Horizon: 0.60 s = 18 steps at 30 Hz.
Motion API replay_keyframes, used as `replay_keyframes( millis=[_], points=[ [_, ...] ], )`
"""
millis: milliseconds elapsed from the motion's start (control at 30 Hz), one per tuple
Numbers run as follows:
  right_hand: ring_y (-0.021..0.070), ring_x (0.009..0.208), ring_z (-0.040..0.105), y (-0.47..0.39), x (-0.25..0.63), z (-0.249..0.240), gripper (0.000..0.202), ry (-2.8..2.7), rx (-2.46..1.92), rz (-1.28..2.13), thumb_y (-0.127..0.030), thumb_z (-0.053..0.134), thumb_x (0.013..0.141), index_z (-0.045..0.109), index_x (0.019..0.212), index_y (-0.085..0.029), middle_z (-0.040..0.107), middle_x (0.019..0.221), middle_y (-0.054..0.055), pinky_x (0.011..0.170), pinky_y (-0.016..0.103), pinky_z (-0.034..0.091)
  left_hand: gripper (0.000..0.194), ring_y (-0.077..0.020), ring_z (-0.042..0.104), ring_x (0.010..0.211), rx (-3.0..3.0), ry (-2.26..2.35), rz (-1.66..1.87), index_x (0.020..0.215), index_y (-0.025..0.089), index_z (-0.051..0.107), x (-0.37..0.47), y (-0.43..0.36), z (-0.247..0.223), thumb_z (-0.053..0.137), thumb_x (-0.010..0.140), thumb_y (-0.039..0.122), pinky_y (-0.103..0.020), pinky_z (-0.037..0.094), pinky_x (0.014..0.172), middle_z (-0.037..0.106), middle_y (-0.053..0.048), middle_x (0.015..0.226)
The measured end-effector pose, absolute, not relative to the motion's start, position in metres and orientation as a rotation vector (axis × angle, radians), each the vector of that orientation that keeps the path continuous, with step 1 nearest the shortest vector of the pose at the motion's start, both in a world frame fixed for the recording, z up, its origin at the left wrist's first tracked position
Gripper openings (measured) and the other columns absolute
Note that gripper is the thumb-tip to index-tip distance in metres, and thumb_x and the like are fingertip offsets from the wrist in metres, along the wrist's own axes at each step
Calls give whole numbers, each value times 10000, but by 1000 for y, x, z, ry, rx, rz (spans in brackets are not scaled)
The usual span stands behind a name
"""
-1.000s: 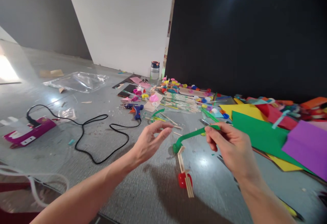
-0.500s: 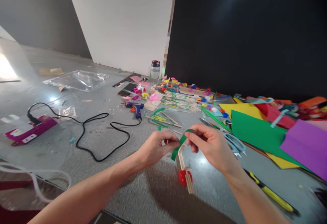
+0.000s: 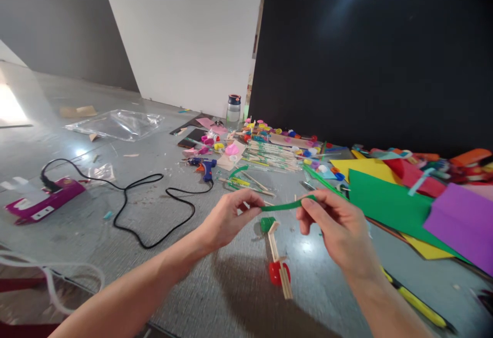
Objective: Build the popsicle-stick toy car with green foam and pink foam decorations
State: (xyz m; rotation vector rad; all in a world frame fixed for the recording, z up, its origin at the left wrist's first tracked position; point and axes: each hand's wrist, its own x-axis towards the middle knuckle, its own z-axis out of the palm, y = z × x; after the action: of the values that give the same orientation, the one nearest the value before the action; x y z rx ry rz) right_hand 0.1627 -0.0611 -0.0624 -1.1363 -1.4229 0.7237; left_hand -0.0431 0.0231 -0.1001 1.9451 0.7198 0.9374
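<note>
A thin green paper strip (image 3: pixel 283 206) is stretched level between my two hands above the grey floor. My left hand (image 3: pixel 229 219) pinches its left end and my right hand (image 3: pixel 334 226) pinches its right end. Right below the strip lies a small craft piece of wooden sticks (image 3: pixel 280 266) with a green bottle cap (image 3: pixel 266 223) at its far end and a red cap (image 3: pixel 275 272) near its close end. Neither hand touches that piece.
Coloured paper sheets (image 3: pixel 389 199) spread at the right. A blue glue gun (image 3: pixel 208 166) with a black cord (image 3: pixel 154 209) lies ahead left, by a purple power strip (image 3: pixel 44 200). Sticks and several caps (image 3: pixel 269 148) litter the middle. A yellow-handled tool (image 3: pixel 418 302) lies near my right forearm.
My left hand came in and took hold of the strip's free end. The two hands met close together, then drew apart, pulling the strip straight and level.
</note>
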Motion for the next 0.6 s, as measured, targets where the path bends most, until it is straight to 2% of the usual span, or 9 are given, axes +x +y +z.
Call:
replay_keyframes(
  millis=[133, 267, 433, 600],
  points=[
    [136, 649, 637, -90, 166, -73, 98, -1568, -1156, 653, -239, 604, 1009, 697, 996, -269, 688, 846, -3, 616, 252, 532, 99, -146, 587, 901, 2213, 629, 1092, 889, 179, 677, -47, 26, -100, 595, 936, 150, -255, 446, 808, 635, -31, 935],
    [137, 698, 634, -102, 180, -84, 92, -1647, -1260, 618, -275, 602, 1013, 691, 990, -279, 668, 829, -15, 647, 239, 520, 100, -178, 576, 941, 2479, 559, 1067, 902, 156, 683, -43, 22, -103, 591, 941, 153, -288, 444, 861, 637, -65, 960],
    [136, 605, 588, -82, 198, -80, 263, -1557, -1369, 745, -374, 562, 1032, 660, 840, -224, 631, 672, -14, 561, 227, 488, 115, -164, 589, 824, 2383, 608, 698, 854, 165, 693, -33, 6, -111, 604, 927, 166, -272, 424, 783, 657, -28, 841],
    [139, 568, 568, -48, 196, -80, 263, -1658, -1407, 871, -403, 615, 970, 644, 809, -197, 640, 692, -3, 522, 249, 450, 181, -137, 560, 661, 2098, 772, 466, 812, 170, 741, -25, 2, -130, 582, 888, 210, -235, 386, 621, 676, -2, 732]
  ],
)
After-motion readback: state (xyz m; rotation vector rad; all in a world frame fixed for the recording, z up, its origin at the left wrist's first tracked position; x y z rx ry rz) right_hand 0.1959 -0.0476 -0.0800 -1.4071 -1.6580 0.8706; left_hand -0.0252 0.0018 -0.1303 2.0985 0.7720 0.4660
